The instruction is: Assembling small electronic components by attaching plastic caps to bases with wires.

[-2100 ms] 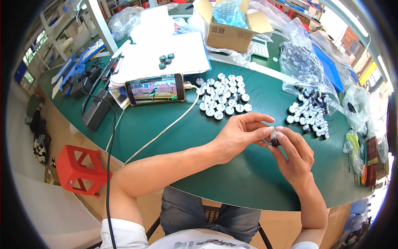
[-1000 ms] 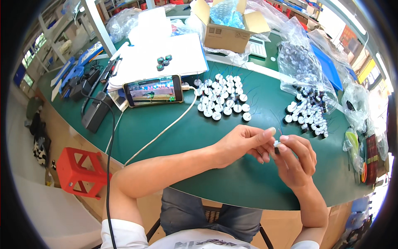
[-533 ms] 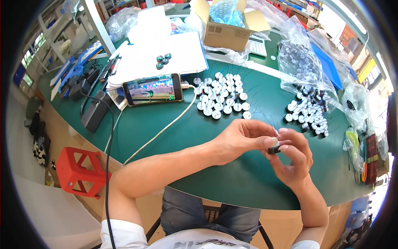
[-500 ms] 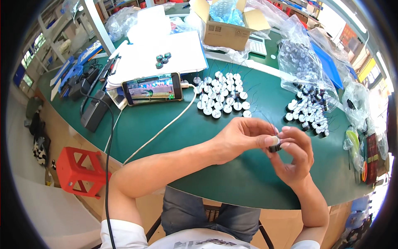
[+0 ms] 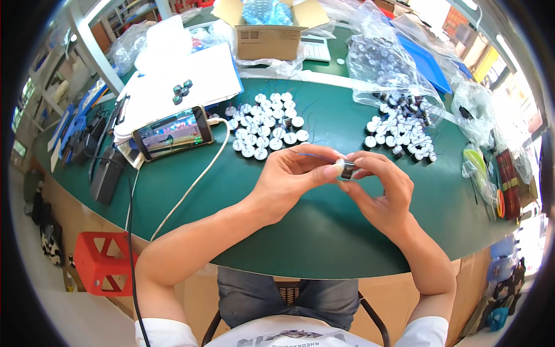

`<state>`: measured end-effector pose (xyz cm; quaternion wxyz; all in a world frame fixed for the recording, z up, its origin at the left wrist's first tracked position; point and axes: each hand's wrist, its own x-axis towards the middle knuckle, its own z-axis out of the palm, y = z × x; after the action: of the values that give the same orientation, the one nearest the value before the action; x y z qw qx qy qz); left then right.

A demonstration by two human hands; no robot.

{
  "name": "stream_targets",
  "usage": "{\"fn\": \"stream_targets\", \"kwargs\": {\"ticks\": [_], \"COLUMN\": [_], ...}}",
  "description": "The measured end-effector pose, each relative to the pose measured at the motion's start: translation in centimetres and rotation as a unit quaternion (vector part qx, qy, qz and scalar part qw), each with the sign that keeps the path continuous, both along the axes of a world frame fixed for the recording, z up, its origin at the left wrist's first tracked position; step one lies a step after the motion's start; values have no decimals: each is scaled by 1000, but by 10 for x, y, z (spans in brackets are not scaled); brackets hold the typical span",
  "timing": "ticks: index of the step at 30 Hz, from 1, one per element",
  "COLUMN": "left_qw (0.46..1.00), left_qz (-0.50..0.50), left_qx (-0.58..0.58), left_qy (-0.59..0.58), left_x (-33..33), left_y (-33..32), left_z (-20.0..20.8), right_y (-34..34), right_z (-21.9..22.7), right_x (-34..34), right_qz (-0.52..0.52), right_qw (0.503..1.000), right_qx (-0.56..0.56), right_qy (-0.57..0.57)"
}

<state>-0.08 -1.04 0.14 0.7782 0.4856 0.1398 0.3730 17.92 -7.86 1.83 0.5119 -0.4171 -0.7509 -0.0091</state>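
Note:
Between both hands, over the front part of the green table (image 5: 315, 231), is a small black cylindrical part (image 5: 348, 170) with a shiny side. A thin dark-blue wire runs from it back over my left fingers. My left hand (image 5: 292, 179) pinches it between thumb and fingers, the thumb partly covering it. On the other side, the fingertips of my right hand (image 5: 384, 191) press on it too. Behind my left hand stand several similar white-topped black parts (image 5: 266, 124) with thin wires. Another group of wired parts (image 5: 399, 133) lies beyond my right hand.
A lit phone (image 5: 173, 134) with a white cable leans by white sheets (image 5: 214, 69), which carry a few small dark-green parts (image 5: 182, 91). Behind are an open cardboard box (image 5: 269, 43), a calculator (image 5: 315, 48) and a plastic bag of parts (image 5: 393, 63). A red stool (image 5: 104, 263) stands left.
The whole view has shifted, so the table's things appear further left and higher. Both hands still hold the part; its shiny side now shows more plainly between the fingers.

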Motion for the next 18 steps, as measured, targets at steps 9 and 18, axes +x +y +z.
{"fn": "stream_targets", "kwargs": {"ticks": [9,18], "left_qw": [999,997], "left_qz": [24,56], "left_qx": [45,54], "left_qy": [6,11], "left_x": [1,0], "left_y": [-1,-1], "left_z": [3,4], "right_y": [-1,0], "right_z": [-2,0], "right_x": [5,4], "right_qz": [-27,-21], "right_qw": [999,999], "right_qx": [-2,18], "right_qy": [-32,-43]}}
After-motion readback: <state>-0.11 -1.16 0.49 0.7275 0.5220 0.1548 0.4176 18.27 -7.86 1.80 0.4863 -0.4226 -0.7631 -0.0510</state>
